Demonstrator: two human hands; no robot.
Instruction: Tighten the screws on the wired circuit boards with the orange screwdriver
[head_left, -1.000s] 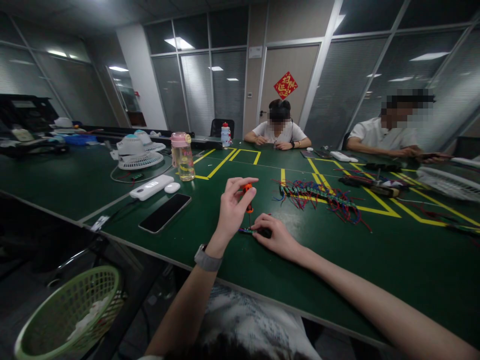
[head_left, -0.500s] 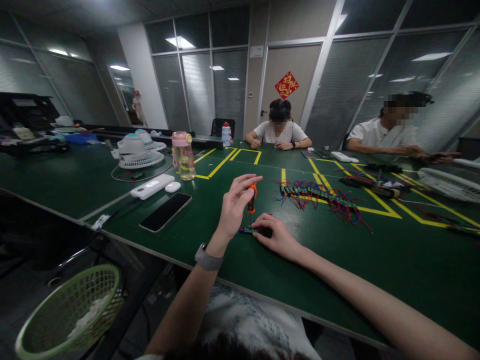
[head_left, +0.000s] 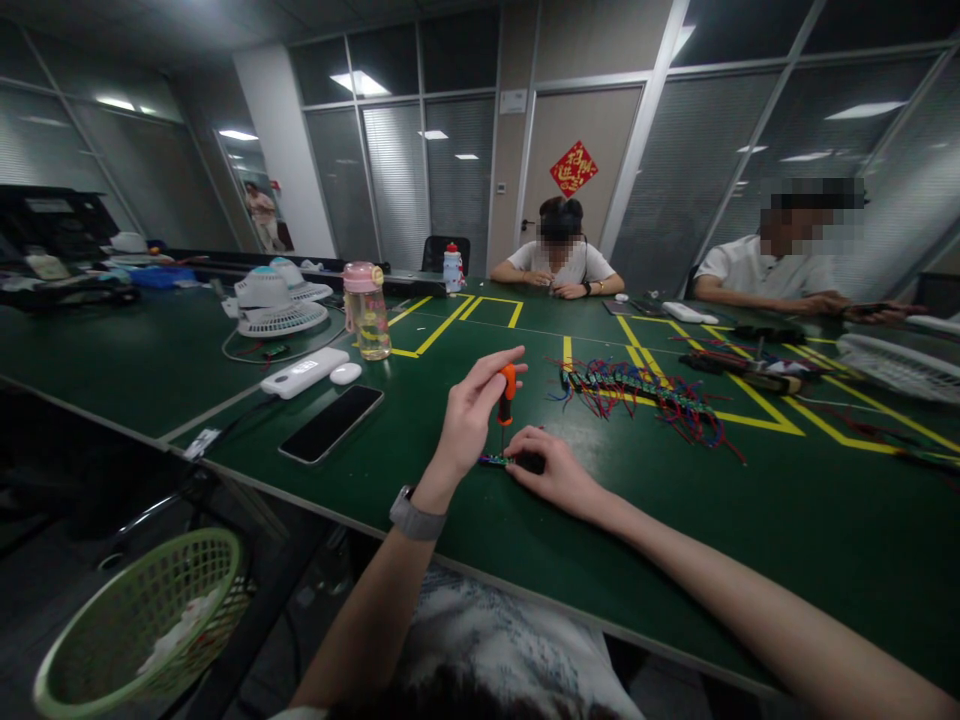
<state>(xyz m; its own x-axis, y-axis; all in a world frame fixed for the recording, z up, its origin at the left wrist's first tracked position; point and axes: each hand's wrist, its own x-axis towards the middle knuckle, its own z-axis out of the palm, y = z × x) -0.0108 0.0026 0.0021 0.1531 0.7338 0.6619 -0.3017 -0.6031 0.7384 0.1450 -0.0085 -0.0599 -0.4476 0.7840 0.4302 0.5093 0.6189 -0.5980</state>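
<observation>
My left hand (head_left: 472, 405) is closed on the orange and black handle of a screwdriver (head_left: 506, 397). The screwdriver stands nearly upright, its thin shaft reaching down to a small green circuit board (head_left: 495, 461) on the table. My right hand (head_left: 551, 468) pinches the right end of that board and rests against the tabletop. A small black part (head_left: 532, 462) shows beneath its curled fingers; I cannot make out what it is. Beyond the right hand lies a long row of circuit boards (head_left: 637, 388) with red and blue wires.
On the green table (head_left: 420, 440), a phone (head_left: 331, 424), a white power bank-like device (head_left: 305, 372) and a pink-lidded bottle (head_left: 367, 310) lie to the left. White fans (head_left: 281, 300) stand farther left. A green basket (head_left: 142, 620) is below the edge. Two people sit across.
The screwdriver leans slightly differently, its handle shifted a little to the right within my left hand. My right hand stays on the board. A distant person has moved in the far doorway.
</observation>
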